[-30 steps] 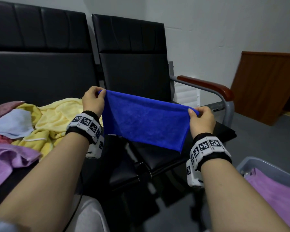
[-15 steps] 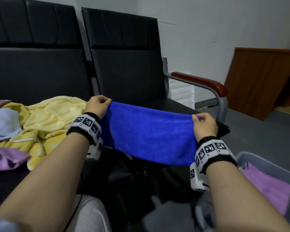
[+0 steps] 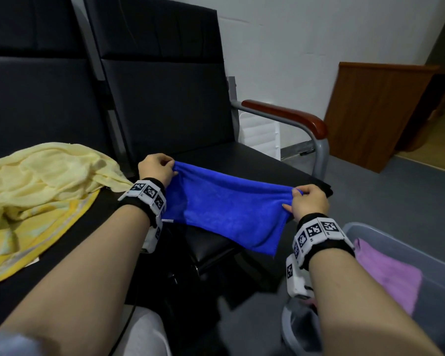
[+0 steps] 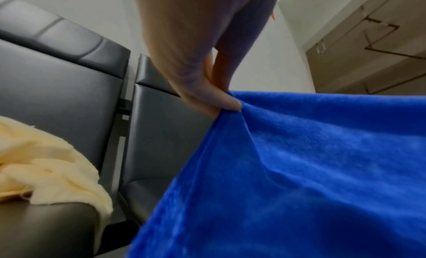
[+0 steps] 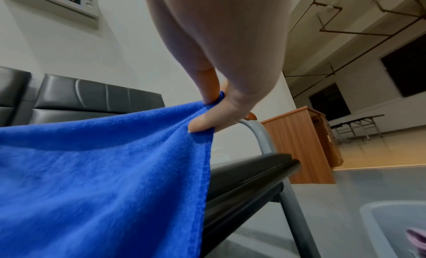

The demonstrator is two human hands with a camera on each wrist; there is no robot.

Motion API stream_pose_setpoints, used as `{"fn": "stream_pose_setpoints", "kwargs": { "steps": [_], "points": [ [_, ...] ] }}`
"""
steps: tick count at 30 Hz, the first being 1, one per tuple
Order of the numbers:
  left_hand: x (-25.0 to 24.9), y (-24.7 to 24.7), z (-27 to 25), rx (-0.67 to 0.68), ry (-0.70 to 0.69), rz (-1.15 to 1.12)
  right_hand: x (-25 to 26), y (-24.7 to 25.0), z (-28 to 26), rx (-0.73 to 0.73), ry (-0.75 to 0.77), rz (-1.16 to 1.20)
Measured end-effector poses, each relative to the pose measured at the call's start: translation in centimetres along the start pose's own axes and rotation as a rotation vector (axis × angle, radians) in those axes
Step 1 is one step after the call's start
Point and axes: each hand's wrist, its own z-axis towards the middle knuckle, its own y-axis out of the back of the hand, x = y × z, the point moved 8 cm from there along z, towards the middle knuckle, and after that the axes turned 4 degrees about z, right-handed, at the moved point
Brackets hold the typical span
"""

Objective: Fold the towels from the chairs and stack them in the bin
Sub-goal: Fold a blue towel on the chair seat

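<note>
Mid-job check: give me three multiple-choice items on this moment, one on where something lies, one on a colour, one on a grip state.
1. Where does the crumpled pale yellow towel lie?
A. in the bin
B. on the black chair seat to the person's left
C. on the floor

2. What colour is the folded towel in the grey plastic bin?
A. purple
B. green
C. white

3. How is the bright blue towel held?
A. by the left hand alone
B. lying free on the seat
C. pinched at its top corners by the left hand and the right hand

Answers: 1 B, it rests on the left seat; 2 A, the purple towel shows inside; 3 C, both wrist views show the pinch.
</note>
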Motion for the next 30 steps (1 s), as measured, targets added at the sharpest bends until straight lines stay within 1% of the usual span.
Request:
{"fn": "stream_pose_setpoints", "kwargs": {
  "steps": [3,6,8,13,17,20,22,26,28,30],
  "points": [
    [-1.2,-0.7,-0.2,-0.003,-0.056,0.026,-0.2,0.0,0.6,-0.002,0.026,-0.066],
    [-2.2,-1.8,-0.8,0.057,-0.096,0.078,-0.7,0.0,0.9,0.033,0.013,-0.139],
    [-2.4,-2.4,-1.2,0.106,-0.105,0.118,-1.2,-0.1,0.8,0.063,-0.021,-0.195],
    [-1.8,-3.4,-1.6,0.259,-0.038,0.178,-3.0,-1.0,0.7,0.133,-0.128,-0.314],
    [-1.2,-4.8,-2.7,0.463,0.031,0.199,-4.6,-1.4,0.3,0.14,-0.242,-0.348],
    [-1.1,-5.7,-4.1,0.609,0.041,0.317,-5.5,-1.6,0.2,0.144,-0.309,-0.344],
    [-0.9,-6.2,-4.8,0.68,0.059,0.409,-6.3,-2.1,0.0,0.178,-0.358,-0.393],
    [-0.6,-6.5,-5.2,0.763,0.094,0.479,-7.0,-3.3,-0.3,0.281,-0.353,-0.474],
    [-0.7,-6.7,-5.3,0.786,0.089,0.493,-8.0,-4.4,0.2,0.339,-0.34,-0.447],
    [-0.8,-6.9,-5.6,0.812,0.1,0.49,-8.8,-5.1,0.8,0.367,-0.322,-0.411]
  ]
}}
